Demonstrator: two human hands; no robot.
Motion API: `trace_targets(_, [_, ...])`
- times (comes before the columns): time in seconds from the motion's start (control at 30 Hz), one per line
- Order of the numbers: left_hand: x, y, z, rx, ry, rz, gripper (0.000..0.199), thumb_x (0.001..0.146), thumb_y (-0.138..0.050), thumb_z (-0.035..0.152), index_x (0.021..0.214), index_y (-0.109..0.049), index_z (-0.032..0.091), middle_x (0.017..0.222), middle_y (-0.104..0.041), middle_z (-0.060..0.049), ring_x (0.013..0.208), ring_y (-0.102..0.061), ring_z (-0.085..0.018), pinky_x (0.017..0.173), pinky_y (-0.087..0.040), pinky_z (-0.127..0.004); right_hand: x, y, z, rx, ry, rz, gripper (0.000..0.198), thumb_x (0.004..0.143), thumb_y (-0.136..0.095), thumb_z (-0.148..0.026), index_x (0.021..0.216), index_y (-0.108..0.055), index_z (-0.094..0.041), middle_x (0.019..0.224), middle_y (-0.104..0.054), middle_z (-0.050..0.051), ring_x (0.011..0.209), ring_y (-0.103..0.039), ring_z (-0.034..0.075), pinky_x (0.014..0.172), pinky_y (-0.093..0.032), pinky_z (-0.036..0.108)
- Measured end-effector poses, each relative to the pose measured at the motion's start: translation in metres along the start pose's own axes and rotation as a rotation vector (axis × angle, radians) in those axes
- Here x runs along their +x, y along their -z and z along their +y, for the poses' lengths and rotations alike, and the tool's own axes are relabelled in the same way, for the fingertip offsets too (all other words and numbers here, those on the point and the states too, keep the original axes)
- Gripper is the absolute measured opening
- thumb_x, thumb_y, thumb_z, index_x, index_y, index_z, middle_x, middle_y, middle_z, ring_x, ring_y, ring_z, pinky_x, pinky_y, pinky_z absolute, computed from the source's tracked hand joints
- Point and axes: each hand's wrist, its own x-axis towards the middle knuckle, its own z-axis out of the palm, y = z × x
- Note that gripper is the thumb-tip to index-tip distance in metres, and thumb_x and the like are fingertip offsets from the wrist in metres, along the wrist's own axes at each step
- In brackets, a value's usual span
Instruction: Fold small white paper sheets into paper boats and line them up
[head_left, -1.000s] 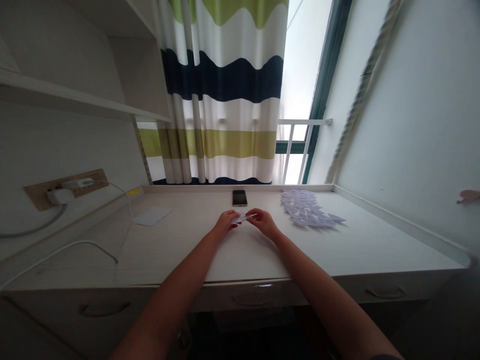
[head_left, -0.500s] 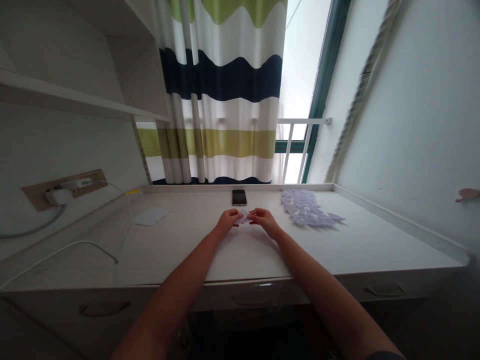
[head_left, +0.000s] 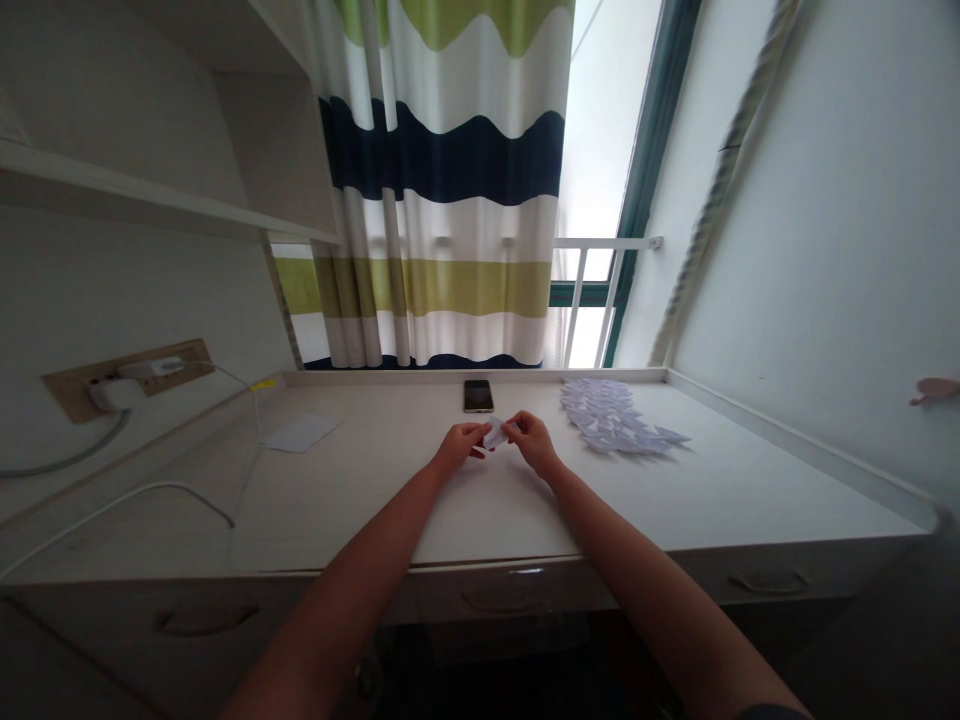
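A small piece of white paper (head_left: 494, 434) is held up between my two hands, just above the desk. My left hand (head_left: 459, 446) pinches its left side with thumb and fingers. On the other side my right hand (head_left: 529, 440) grips the right edge between thumb and fingertips. The paper looks folded, but its exact shape is partly hidden by the fingers. Off to the right lies a spread of several pointed, folded white paper pieces (head_left: 611, 415), laid in overlapping rows.
A dark phone (head_left: 478, 395) lies behind my hands near the desk's back edge. Flat white sheets (head_left: 302, 433) rest on the left, beside a white cable (head_left: 180, 486) running from a wall socket (head_left: 135, 378). A striped curtain (head_left: 450, 225) hangs behind the desk (head_left: 360, 510).
My right hand has risen slightly and shifted a little right. The paper has tilted upward and moved slightly right between the hands. My left hand has turned a bit.
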Motion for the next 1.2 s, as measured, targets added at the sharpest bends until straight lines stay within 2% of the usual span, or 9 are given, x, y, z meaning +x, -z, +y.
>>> trace_targets(0.2, [0.000, -0.002, -0.002, 0.042, -0.029, 0.005, 0.033, 0.053, -0.070, 0.036, 0.075, -0.063, 0.011, 0.073, -0.064, -0.007, 0.069, -0.059, -0.017, 0.054, -0.046, -0.024, 0.001, 0.001, 0.002, -0.082, 0.025, 0.027, 0.018, 0.061, -0.060, -0.032, 0.058, -0.050, -0.018, 0.050, -0.052, -0.003, 0.048, -0.047, 0.011, 0.050, -0.039, 0.026])
trace_targets(0.53, [-0.002, 0.002, 0.003, -0.030, -0.052, -0.014, 0.037, 0.059, -0.065, 0.043, 0.075, -0.063, 0.009, 0.067, -0.064, -0.008, 0.065, -0.061, -0.018, 0.060, -0.047, -0.028, -0.003, 0.000, -0.014, 0.260, -0.123, -0.048, 0.031, 0.050, -0.070, -0.039, 0.061, -0.050, -0.018, 0.056, -0.058, -0.002, 0.054, -0.055, 0.012, 0.058, -0.048, 0.031])
trace_targets(0.73, [-0.002, 0.002, 0.001, -0.012, -0.037, -0.019, 0.038, 0.057, -0.067, 0.042, 0.077, -0.062, 0.010, 0.069, -0.064, -0.008, 0.065, -0.061, -0.018, 0.057, -0.047, -0.028, -0.006, 0.000, -0.018, 0.262, -0.145, -0.058, 0.033, 0.049, -0.072, -0.037, 0.061, -0.048, -0.018, 0.051, -0.057, -0.004, 0.051, -0.056, 0.012, 0.056, -0.049, 0.031])
trace_targets(0.9, [-0.001, 0.002, 0.000, 0.034, -0.033, 0.026, 0.035, 0.054, -0.069, 0.039, 0.073, -0.062, 0.011, 0.069, -0.065, -0.007, 0.062, -0.061, -0.017, 0.053, -0.045, -0.024, -0.006, -0.001, -0.017, 0.250, -0.156, -0.088, 0.032, 0.049, -0.072, -0.037, 0.064, -0.051, -0.017, 0.051, -0.058, -0.003, 0.052, -0.057, 0.013, 0.058, -0.050, 0.032])
trace_targets(1.07, [0.001, 0.007, 0.000, 0.026, -0.026, 0.029, 0.034, 0.056, -0.068, 0.039, 0.072, -0.062, 0.010, 0.063, -0.063, -0.006, 0.060, -0.061, -0.017, 0.055, -0.045, -0.026, -0.005, 0.001, -0.019, 0.265, -0.219, -0.090, 0.030, 0.051, -0.071, -0.036, 0.068, -0.056, -0.016, 0.055, -0.061, 0.000, 0.055, -0.058, 0.013, 0.060, -0.050, 0.032])
trace_targets(1.2, [0.000, 0.009, 0.002, -0.009, -0.023, 0.008, 0.033, 0.058, -0.068, 0.038, 0.074, -0.061, 0.010, 0.068, -0.064, -0.008, 0.065, -0.062, -0.019, 0.058, -0.046, -0.028, -0.005, 0.004, -0.021, 0.292, -0.212, -0.112, 0.028, 0.052, -0.070, -0.035, 0.069, -0.057, -0.017, 0.055, -0.061, -0.001, 0.056, -0.058, 0.013, 0.062, -0.050, 0.032])
